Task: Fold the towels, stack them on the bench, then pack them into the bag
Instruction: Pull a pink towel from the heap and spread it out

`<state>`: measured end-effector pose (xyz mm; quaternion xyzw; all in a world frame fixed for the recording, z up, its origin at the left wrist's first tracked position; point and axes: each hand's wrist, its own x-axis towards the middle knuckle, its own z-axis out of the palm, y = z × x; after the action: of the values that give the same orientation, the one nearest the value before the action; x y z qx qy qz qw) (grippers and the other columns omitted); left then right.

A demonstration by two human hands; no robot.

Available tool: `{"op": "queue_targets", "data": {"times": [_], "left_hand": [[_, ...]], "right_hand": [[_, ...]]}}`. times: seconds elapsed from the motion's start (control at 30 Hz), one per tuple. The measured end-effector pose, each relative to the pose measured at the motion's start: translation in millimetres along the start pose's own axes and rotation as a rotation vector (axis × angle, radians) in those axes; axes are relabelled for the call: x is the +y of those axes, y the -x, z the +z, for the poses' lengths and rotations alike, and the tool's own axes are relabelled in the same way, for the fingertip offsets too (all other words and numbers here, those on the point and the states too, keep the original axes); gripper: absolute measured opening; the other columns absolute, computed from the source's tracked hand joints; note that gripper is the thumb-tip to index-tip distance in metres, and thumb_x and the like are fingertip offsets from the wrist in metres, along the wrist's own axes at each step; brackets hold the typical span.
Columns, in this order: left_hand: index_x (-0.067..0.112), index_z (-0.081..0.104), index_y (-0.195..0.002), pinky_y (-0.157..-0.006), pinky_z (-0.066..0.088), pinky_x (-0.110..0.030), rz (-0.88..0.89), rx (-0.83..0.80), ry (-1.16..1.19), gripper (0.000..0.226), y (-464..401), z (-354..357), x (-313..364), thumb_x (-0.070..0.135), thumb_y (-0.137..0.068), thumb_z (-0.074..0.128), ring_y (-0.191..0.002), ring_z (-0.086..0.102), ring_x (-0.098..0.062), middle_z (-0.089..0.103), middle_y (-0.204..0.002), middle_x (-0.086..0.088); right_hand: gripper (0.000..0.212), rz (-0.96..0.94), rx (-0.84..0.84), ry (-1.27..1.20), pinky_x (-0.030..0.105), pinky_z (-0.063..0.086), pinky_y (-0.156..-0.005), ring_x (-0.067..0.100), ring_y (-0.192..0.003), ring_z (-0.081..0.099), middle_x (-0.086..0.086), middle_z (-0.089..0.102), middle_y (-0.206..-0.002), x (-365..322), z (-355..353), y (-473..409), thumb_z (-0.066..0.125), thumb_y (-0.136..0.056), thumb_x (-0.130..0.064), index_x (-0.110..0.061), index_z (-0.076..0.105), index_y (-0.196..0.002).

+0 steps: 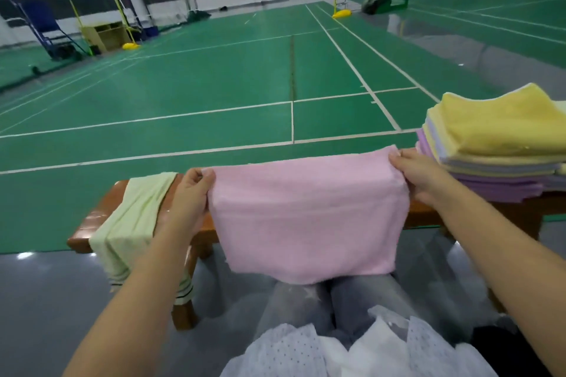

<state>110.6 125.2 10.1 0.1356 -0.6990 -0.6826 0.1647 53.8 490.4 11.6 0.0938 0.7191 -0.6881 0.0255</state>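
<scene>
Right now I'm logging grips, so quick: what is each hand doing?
Left hand: pinching the pink towel at its top left corner.
Right hand: pinching its top right corner.

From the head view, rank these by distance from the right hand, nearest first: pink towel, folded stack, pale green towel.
1. Pink towel: the right hand pinches its top corner.
2. Folded stack: just right of that hand, on the bench.
3. Pale green towel: draped over the bench's left end, beyond the left hand.

one pink towel, one pale green towel, one stack of folded towels, one wooden bench, two hands: left hand, right hand.
</scene>
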Motion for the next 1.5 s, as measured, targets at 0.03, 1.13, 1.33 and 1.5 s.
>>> {"op": "queue_targets", "data": {"times": [0.03,1.13,1.33,1.5], "left_hand": [[0.015,0.051,-0.083,-0.055,0.033,-0.028,-0.03,0.009,-0.072,0.017,-15.8,6.5,-12.3,0.018,-0.099,0.05,-0.06,0.041,-0.015,0.049,-0.07,-0.002],[0.012,0.056,-0.082,-0.063,0.042,-0.029,-0.352,-0.113,-0.881,0.012,-157.9,66.9,-109.4,0.017,-0.093,0.055,-0.075,0.051,-0.024,0.056,-0.077,-0.003],[0.016,0.059,-0.092,-0.06,0.045,-0.025,-0.28,-0.156,-0.867,0.007,-133.2,53.9,-103.9,0.02,-0.095,0.055,-0.073,0.054,-0.016,0.058,-0.08,0.001],[0.004,0.063,-0.087,-0.059,0.036,-0.029,-0.188,-0.093,-0.784,0.021,-167.7,67.2,-93.7,0.021,-0.094,0.055,-0.071,0.048,-0.021,0.059,-0.08,-0.008]], "right_hand": [[0.023,0.011,-0.004,0.021,0.037,0.047,-0.081,0.034,-0.111,0.057,0.015,0.062,-0.112,8.0,6.2,-15.8,0.046,-0.1,-0.025,-0.007,0.059,-0.103],[0.011,0.114,-0.09,0.891,0.023,0.032,-0.052,0.02,-0.07,0.048,0.002,0.051,-0.077,76.4,58.6,-164.7,0.058,-0.093,-0.02,-0.013,0.054,-0.085],[0.015,-0.02,-0.074,0.871,0.024,0.034,-0.055,0.016,-0.067,0.05,0.006,0.058,-0.076,73.5,48.9,-133.6,0.058,-0.093,-0.019,-0.012,0.061,-0.08],[0.034,-0.105,0.082,0.815,0.027,0.03,-0.05,0.019,-0.054,0.04,0.009,0.047,-0.058,67.3,52.6,-155.1,0.061,-0.089,-0.016,-0.006,0.053,-0.057]]}}
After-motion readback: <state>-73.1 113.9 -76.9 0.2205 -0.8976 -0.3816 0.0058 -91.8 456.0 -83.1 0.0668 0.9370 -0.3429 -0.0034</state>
